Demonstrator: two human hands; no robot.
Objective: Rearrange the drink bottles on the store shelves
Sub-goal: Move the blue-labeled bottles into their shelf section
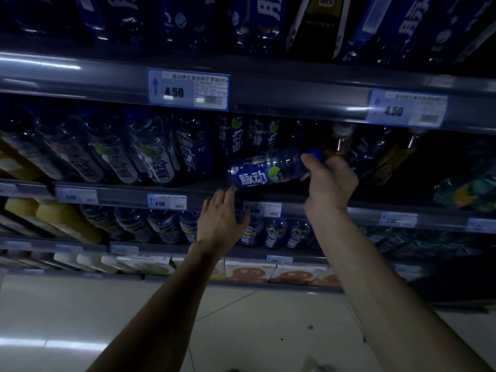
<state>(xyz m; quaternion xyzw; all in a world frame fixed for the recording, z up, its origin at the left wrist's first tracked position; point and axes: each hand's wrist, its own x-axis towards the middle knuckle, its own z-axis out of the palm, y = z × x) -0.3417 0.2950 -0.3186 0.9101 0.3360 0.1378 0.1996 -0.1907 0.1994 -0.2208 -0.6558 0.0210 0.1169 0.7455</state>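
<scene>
A blue-labelled drink bottle (265,169) lies almost on its side over the middle shelf, its blue cap pointing right. My right hand (328,181) grips it at the cap end. My left hand (222,217) is spread with fingers apart just below the bottle's base, against the front rail of the shelf (120,194), holding nothing. Upright blue bottles (236,140) stand behind the held one, and white-labelled bottles (158,157) fill the row to the left.
Price tags (188,88) hang on the rail above. More blue bottles (276,232) stand on the shelf below, yellow drinks (61,216) at the left, juice cartons (249,271) on the lowest shelf. Amber bottles (341,140) stand at the right. Tiled floor (268,331) lies beneath.
</scene>
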